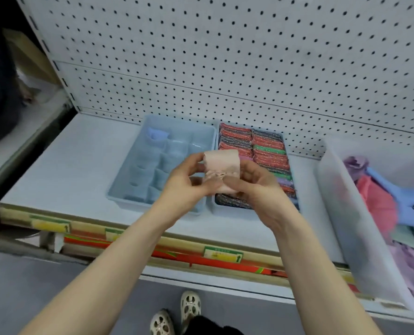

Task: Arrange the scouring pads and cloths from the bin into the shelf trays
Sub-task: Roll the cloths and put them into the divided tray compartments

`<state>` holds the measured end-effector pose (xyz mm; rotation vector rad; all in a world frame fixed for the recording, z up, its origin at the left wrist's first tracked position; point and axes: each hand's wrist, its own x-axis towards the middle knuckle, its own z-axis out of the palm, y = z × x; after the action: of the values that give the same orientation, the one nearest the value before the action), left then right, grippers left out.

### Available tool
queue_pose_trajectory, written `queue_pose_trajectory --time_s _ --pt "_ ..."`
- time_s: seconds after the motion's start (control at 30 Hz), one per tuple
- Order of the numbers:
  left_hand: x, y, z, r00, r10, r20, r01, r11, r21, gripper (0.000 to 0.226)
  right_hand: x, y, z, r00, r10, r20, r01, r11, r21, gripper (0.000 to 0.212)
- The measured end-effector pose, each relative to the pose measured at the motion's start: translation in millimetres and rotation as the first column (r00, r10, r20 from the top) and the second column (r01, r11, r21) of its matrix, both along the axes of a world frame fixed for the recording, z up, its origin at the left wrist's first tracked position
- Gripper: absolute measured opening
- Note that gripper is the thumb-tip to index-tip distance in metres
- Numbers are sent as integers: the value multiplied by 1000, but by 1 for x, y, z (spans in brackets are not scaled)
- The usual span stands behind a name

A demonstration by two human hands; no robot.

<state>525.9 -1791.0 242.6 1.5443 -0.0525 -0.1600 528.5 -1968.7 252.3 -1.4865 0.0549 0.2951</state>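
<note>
Both hands' (184, 182) (256, 187) grip on pink cloth (221, 163) above trays (162, 165).

Left hand (184, 182): fingers curled round the left side of a folded pale pink cloth (221, 165), held above the trays.
Right hand (256, 187): pinches the same cloth from the right.
Divided tray (128, 189): pale blue, on the shelf (63, 170); one blue cloth (157, 134) in a rear-left compartment.
Pad tray (235, 207): just beside the divided tray, on its right; packed with scouring pads (268, 155) in two rows, red, dark, green.
Bin (351, 213): translucent, at right, holding loose cloths (380, 201), pink, blue, lilac.
Backing: white pegboard (225, 56).
</note>
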Motion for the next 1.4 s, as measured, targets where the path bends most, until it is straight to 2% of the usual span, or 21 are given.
queue_pose_trajectory --time_s 0.13,0.23,0.3,0.37,0.43,0.53,0.6,0.7,0.77,0.83,0.9,0.97,1.03,1.13,1.27,1.33,1.4 --pt "19 16 -2 999 24 -36 -25 999 -44 22 23 7 1 995 89 -37 -85 991 105 33" --pt "29 33 -1 993 18 -113 -26 997 -73 25 38 20 -4 995 95 19 -97 989 113 29" --pt "37 46 -3 970 21 -243 -64 983 -170 25 46 35 -9 987 95 127 -94 996 -8 31" --pt "45 60 -9 954 25 -297 -90 974 -210 18 51 50 -13 955 144 260 -92 975 -202 35" --pt "52 73 -17 966 50 -255 -88 986 -141 18 56 62 -14 942 206 264 -125 948 -293 40" --pt "67 92 -21 983 38 -182 -52 996 -74 26 69 75 -11 983 158 98 -134 968 -210 29" --pt "83 105 -22 990 -4 -144 -1 999 -36 26 80 84 -10 991 135 7 -129 961 -245 25" --pt "107 122 -25 995 -88 -50 95 983 157 26 96 104 -15 984 169 -54 -178 943 -281 18" --pt "123 132 -27 992 -121 24 109 951 289 25 109 111 -21 994 99 -55 -112 938 -327 18" --pt "142 142 -35 976 -144 163 51 881 470 27 129 112 -29 998 26 52 5 852 -524 18" --pt "167 151 -46 922 -193 336 -101 717 690 31 151 113 -38 980 11 199 142 664 -734 21" --pt "191 158 -60 886 -223 407 -193 621 760 37 172 118 -48 959 26 281 228 515 -826 24" --pt "207 160 -72 875 -256 412 -198 588 785 42 188 124 -58 950 52 309 253 452 -855 25" --pt "215 159 -83 846 -307 436 -208 563 800 41 199 133 -71 931 141 336 246 435 -866 25" --pt "216 160 -89 827 -316 466 -235 558 796 38 200 137 -79 966 211 153 64 374 -925 25" --pt "215 161 -90 819 -316 478 -247 558 792 38 200 139 -77 971 218 97 25 312 -950 25" --pt "215 159 -89 785 -349 512 -288 527 800 39 200 145 -73 950 266 163 106 216 -971 27"
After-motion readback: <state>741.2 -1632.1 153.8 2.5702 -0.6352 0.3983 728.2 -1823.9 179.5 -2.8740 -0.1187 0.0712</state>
